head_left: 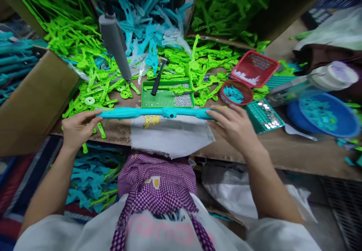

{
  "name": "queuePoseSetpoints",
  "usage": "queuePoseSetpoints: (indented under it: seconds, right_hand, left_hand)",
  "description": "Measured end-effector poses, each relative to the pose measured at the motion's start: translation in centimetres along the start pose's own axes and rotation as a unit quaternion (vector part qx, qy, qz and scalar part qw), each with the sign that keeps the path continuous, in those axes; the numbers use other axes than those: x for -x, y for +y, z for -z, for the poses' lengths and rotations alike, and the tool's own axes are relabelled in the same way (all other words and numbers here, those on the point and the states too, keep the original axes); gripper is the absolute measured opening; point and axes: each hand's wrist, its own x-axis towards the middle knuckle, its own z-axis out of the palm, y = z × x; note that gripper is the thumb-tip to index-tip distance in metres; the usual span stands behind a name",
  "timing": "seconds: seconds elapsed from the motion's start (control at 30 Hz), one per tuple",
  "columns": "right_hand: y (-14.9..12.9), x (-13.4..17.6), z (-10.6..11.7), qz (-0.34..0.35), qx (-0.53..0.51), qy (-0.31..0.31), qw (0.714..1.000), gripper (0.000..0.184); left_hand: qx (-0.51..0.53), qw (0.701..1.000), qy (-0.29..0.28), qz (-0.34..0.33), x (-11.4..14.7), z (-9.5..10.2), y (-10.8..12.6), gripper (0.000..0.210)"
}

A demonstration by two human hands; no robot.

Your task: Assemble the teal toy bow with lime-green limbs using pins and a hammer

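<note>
A long turquoise plastic part with a round hub near its middle stretches level between my hands. My left hand pinches its left end between thumb and fingers. At the other end, my right hand has its fingers closed on the tip. Beneath the part lies a white cloth with a yellow cartoon figure. Just behind it sits a green perforated tray of small silvery pieces, with a black-handled hammer resting across it. A grey electric screwdriver hangs above, left of the tray.
Lime-green plastic parts are heaped across the back of the bench. To the right are a red basket of turquoise bits, a green basket of metal discs and a blue bowl. A cardboard box stands at left.
</note>
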Motion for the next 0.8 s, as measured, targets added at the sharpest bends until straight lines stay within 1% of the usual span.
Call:
queuePoseSetpoints:
  seconds: [0.07, 0.13, 0.2, 0.27, 0.33, 0.43, 0.53, 0.6, 0.7, 0.77, 0.8]
  right_hand:
    - [-0.2, -0.4, -1.1, 0.01, -0.016, 0.004, 1.0, 0.023]
    - [0.3, -0.8, -1.9, 0.006, -0.039, 0.02, 0.999, 0.023]
    - [1.0, -1.0, -2.2, -0.001, -0.057, 0.034, 0.998, 0.026]
    - [1.6, -1.3, -2.0, 0.002, -0.069, 0.033, 0.997, 0.026]
    - [1.8, -1.5, -1.7, 0.007, -0.075, 0.026, 0.997, 0.025]
    - [1.9, -2.0, -1.6, -0.006, -0.077, 0.007, 0.997, 0.025]
    - [2.2, -3.1, -1.5, -0.026, -0.077, -0.014, 0.997, 0.024]
    - [2.3, -4.2, -0.7, -0.033, -0.07, -0.022, 0.997, 0.023]
    - [2.1, -5.5, 2.2, -0.034, -0.038, -0.038, 0.998, 0.026]
    - [1.2, -5.3, 4.4, -0.026, -0.013, -0.036, 0.999, 0.027]
    - [0.4, -4.7, 5.1, -0.021, 0.001, -0.023, 1.0, 0.027]
  left_hand:
    - [0.003, 1.0, -0.013, -0.008, 0.1, 0.1, 0.2, 0.016]
    - [-0.006, 0.999, -0.023, -0.048, 0.0, -0.1, 1.2, 0.019]
    - [-0.032, 0.993, -0.045, -0.105, -0.4, -0.8, 2.6, 0.025]
    - [-0.057, 0.985, -0.085, -0.139, -0.9, -1.9, 4.0, 0.028]
    - [-0.072, 0.98, -0.115, -0.149, -1.3, -3.2, 5.0, 0.026]
    - [-0.098, 0.981, -0.098, -0.134, -1.7, -4.6, 5.4, 0.022]
    - [-0.112, 0.981, -0.087, -0.131, -2.6, -5.1, 5.4, 0.02]
    - [-0.107, 0.981, -0.085, -0.138, -3.8, -4.6, 5.6, 0.021]
    - [-0.093, 0.98, -0.063, -0.162, -5.8, -3.0, 6.2, 0.023]
    - [-0.095, 0.977, -0.03, -0.187, -6.3, -1.7, 6.1, 0.019]
    - [-0.101, 0.975, -0.014, -0.196, -5.9, -1.1, 5.9, 0.017]
